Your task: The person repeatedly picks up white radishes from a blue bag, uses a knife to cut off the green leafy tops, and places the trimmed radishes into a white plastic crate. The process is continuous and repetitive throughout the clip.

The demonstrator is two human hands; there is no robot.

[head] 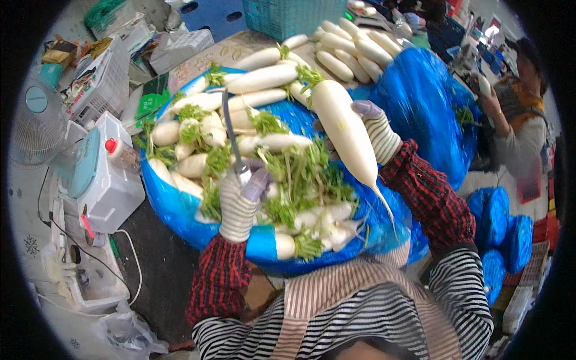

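My left hand (238,202), in a striped glove with greyish fingertips, grips a knife (231,128) whose narrow, slightly curved blade points away from me. A large white daikon radish (344,130) is in my right hand (379,128), gloved the same way. Its thin root tip hangs toward me and its thick end shows no leaves. Some right-hand fingers are hidden behind it. Below both hands, a big blue plastic bag (173,213) lies spread open, full of daikons (263,78) with short green tops. Loose radish leaves (306,175) are heaped in the middle.
Leafless daikons (337,45) are piled at the table's far side, before a teal crate (292,18). A bulging blue bag (409,108) stands at right; wrapped blue bundles (490,216) sit lower. Leftward are a white plastic box (112,180) and fan (38,121). Another person (517,112) holds a radish.
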